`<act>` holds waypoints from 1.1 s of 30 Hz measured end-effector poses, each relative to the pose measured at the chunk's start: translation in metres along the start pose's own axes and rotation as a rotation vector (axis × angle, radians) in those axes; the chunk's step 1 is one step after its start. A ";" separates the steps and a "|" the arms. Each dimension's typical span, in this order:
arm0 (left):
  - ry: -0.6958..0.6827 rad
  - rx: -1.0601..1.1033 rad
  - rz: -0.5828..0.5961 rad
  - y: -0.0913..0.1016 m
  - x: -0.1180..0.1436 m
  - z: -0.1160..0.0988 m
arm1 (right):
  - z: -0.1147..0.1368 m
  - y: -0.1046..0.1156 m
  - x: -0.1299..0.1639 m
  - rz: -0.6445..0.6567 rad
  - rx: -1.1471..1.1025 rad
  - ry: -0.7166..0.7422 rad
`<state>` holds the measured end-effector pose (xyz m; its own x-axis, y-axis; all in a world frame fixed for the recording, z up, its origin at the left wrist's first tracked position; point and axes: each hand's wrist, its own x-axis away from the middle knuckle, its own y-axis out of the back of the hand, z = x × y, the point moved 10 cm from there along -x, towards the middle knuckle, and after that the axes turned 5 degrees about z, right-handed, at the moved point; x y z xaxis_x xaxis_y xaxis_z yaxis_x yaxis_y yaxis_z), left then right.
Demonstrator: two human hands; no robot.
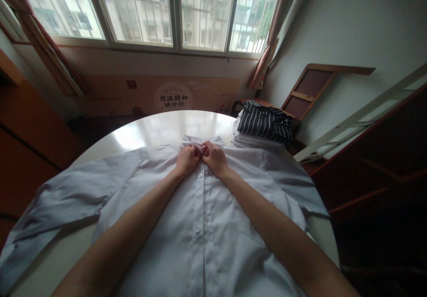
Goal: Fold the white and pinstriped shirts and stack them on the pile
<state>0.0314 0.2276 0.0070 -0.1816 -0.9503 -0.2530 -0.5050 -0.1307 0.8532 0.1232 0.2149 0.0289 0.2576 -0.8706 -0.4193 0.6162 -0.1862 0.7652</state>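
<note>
A white button-up shirt (207, 226) lies front side up on a round white table (156, 128), collar away from me, sleeves spread to both sides. My left hand (187, 159) and my right hand (214, 157) meet at the top of the button placket, just below the collar. Both pinch the shirt fabric there, fingertips close together. Several buttons run down the placket toward me between my forearms.
A stack of folded clothes (263, 128), dark striped ones on top of white ones, sits at the table's far right edge. Behind it stands a wooden chair (310, 92). A window and a curtain (270, 39) lie beyond. A wooden cabinet (30, 132) is on the left.
</note>
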 end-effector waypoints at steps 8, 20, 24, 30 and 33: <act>-0.022 0.013 0.032 -0.001 -0.001 -0.002 | -0.003 0.001 -0.001 -0.010 -0.011 -0.018; -0.026 -0.030 0.038 -0.002 0.000 -0.002 | -0.010 0.002 -0.003 -0.006 -0.054 -0.095; -0.021 -0.024 0.035 -0.002 -0.001 -0.001 | -0.011 0.000 -0.003 -0.004 -0.061 -0.089; -0.013 0.007 0.038 0.001 -0.001 -0.002 | -0.014 -0.003 -0.004 0.019 -0.068 -0.107; -0.001 0.060 0.035 0.002 -0.001 -0.002 | -0.016 -0.005 -0.005 0.035 -0.081 -0.119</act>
<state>0.0322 0.2277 0.0102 -0.2012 -0.9536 -0.2241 -0.5483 -0.0799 0.8324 0.1312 0.2273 0.0193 0.1930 -0.9244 -0.3289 0.6674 -0.1221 0.7346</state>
